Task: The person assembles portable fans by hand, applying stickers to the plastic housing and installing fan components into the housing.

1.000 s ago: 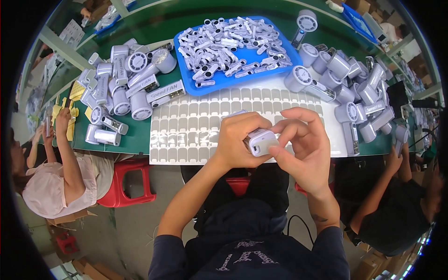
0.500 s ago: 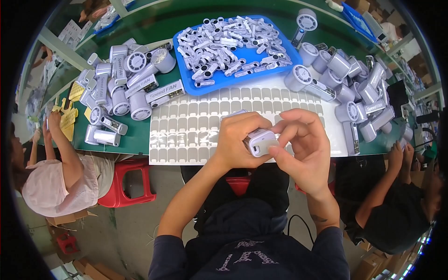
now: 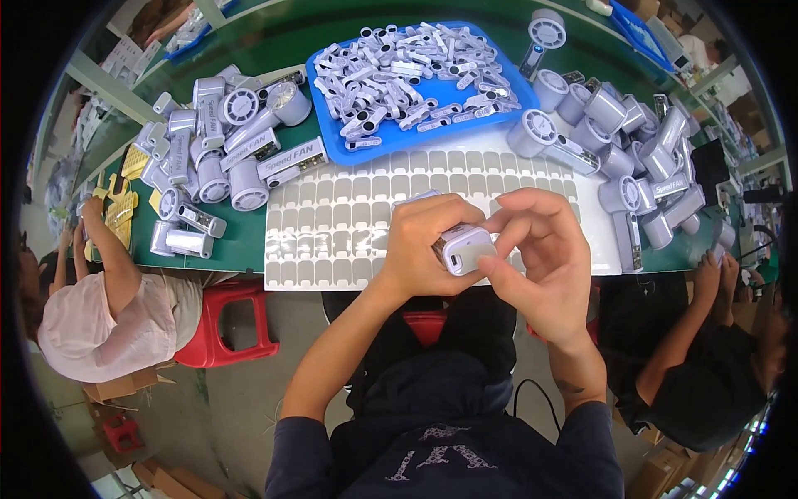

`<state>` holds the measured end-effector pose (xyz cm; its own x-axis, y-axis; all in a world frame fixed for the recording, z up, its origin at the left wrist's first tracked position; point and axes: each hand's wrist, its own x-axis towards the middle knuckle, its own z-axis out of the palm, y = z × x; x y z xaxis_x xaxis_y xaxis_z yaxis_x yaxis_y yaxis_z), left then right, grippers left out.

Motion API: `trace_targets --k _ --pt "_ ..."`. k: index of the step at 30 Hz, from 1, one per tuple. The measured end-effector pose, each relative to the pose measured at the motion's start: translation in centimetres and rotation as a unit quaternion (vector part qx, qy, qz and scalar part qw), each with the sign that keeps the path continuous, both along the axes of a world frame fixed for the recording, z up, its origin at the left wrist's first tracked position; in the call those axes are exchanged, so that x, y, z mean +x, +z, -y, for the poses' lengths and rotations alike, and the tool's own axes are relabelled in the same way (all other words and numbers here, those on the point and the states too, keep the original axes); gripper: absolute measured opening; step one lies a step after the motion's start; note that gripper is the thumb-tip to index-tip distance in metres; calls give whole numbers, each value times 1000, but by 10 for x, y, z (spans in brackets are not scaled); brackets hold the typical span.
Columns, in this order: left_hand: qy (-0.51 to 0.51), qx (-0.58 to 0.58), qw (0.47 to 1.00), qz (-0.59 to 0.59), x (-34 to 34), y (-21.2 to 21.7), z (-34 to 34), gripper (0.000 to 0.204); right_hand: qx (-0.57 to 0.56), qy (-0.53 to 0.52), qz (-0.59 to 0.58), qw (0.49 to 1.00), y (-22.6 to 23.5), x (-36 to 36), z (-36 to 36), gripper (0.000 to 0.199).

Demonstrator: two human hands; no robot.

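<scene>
My left hand (image 3: 426,245) is wrapped round a pale lilac handheld fan (image 3: 457,252), its base end turned toward my right hand. A small opening shows in that end face. My right hand (image 3: 540,258) pinches a small grey label (image 3: 478,254) between thumb and fingers, held against the base end. Whether the label lies fully flat there I cannot tell. Beneath both hands lies a white sheet (image 3: 280,218) with rows of grey rounded labels. Most of the fan's body is hidden by my left hand.
A blue tray (image 3: 353,155) full of small lilac parts stands behind the sheet. Piles of handheld fans lie at the left (image 3: 214,179) and right (image 3: 657,158). One fan (image 3: 546,35) stands upright beyond the tray. Co-workers sit on both sides, near a red stool (image 3: 218,337).
The grey label now covers more of the fan's base end, and my right thumb has shifted slightly. My left hand keeps its grip on the fan.
</scene>
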<state>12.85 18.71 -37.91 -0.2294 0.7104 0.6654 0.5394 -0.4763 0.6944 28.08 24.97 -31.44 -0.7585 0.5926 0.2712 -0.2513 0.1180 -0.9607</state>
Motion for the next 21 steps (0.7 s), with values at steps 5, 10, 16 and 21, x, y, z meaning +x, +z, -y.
trace_targets --k 5,10,16,21 --pt "-1 3 1000 2 0 -1 0 27 1 -7 4 1000 0 0 1 53" --pt "-4 1 1000 5 0 0 0 27 24 -15 1 1000 -1 -1 2 52" --pt "16 2 999 39 4 -1 -2 29 37 -25 7 999 0 -1 4 51" --pt "17 6 999 38 5 0 -2 29 52 -26 5 998 -1 -2 3 51"
